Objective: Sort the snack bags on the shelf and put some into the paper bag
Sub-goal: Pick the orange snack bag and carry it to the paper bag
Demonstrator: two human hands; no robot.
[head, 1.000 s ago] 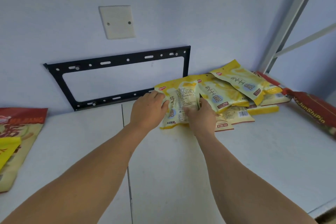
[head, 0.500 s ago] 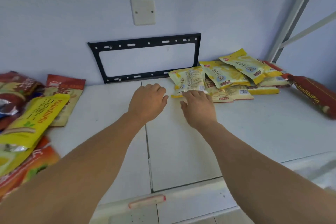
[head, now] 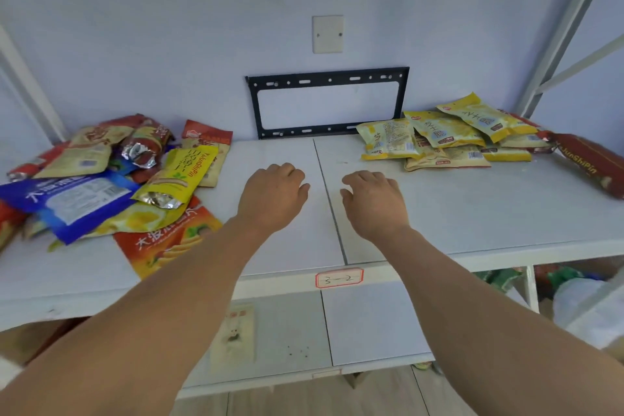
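A row of several yellow snack bags lies overlapped at the back right of the white shelf. A mixed heap of snack bags in red, blue, yellow and orange covers the shelf's left side. My left hand and my right hand hover over the bare middle of the shelf, fingers loosely curled, holding nothing. Both hands are apart from either group of bags. No paper bag is in view.
A long dark red bag lies at the far right of the shelf. A black metal bracket is fixed to the back wall. The shelf's front edge carries a red-framed label. A metal upright stands at the right.
Both hands let go of the leftmost yellow bag and drew back toward the shelf's middle. The view pulled back and swung left, bringing the mixed heap into sight.
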